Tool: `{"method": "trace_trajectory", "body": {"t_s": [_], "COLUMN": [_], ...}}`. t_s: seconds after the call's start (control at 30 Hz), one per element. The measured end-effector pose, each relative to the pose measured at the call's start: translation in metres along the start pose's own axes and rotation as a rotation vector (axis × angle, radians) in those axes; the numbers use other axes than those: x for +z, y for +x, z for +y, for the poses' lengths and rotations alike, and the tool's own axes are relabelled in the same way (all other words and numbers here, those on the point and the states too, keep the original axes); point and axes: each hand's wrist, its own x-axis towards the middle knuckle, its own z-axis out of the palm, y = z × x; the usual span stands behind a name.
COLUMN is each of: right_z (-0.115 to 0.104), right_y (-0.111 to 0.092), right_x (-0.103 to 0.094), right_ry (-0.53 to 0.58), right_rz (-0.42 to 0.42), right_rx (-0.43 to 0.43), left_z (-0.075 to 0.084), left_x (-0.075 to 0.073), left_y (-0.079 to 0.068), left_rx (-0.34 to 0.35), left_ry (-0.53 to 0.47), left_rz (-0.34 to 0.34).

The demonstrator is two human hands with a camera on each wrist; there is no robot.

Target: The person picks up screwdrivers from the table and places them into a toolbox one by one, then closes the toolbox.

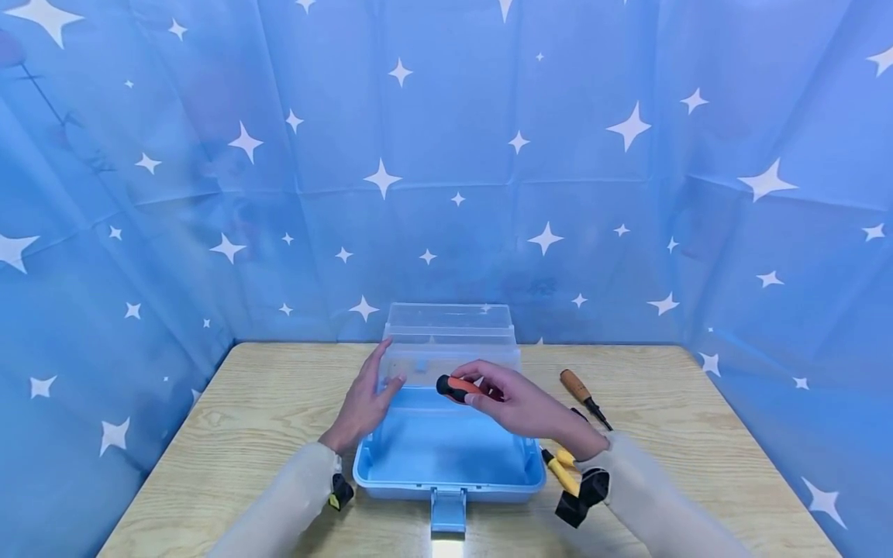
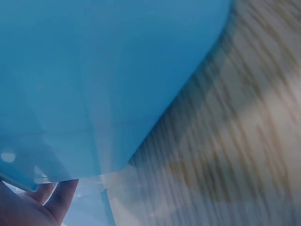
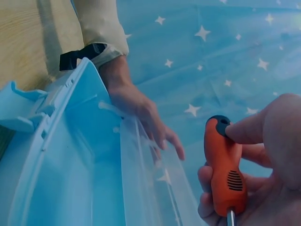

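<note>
Over the blue toolbox (image 1: 449, 491), my right hand (image 1: 512, 399) grips a screwdriver (image 1: 455, 387) by its orange and black handle. A short stretch of metal shaft shows below the screwdriver handle (image 3: 225, 165) in the right wrist view, the rest being out of frame. The toolbox's clear lid (image 1: 449, 316) is raised at the back. My left hand (image 1: 361, 407) rests at the left edge of that lid, its fingers extended along it. In the left wrist view, part of the left hand (image 2: 28, 207) shows past the toolbox's side wall (image 2: 84, 94).
Right of the toolbox lie a screwdriver with a brown handle (image 1: 574, 384) and yellow-handled tools (image 1: 563, 474), partly covered by my right forearm. The toolbox's front latch (image 1: 448, 511) hangs down. A blue curtain with stars (image 1: 446, 155) surrounds the wooden table (image 1: 279, 380).
</note>
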Motion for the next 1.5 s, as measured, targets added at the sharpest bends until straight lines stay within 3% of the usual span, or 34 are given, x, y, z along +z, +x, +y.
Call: {"method": "trace_trajectory", "body": {"t_s": [0.37,0.77,1.03,1.5], "right_z": [0.001,-0.006,-0.003,0.006], "right_y": [0.01,0.015,0.019,0.028], "right_x": [0.02,0.037,0.046,0.066], "right_ry": [0.001,0.01,0.042,0.057], "right_rz": [-0.093,-0.18,-0.24,-0.312], "right_rx": [-0.091,-0.019,-0.05,-0.018], "left_z": [-0.001,0.001,-0.001,-0.001], "left_x": [-0.001,-0.002,-0.002,-0.001], "left_y": [0.001,0.0,0.0,0.001], "left_rx": [-0.01,-0.012,0.007,-0.014], "left_ry": [-0.018,-0.036,-0.031,-0.044], "left_rz": [-0.009,-0.027,-0.024,-0.012]}}
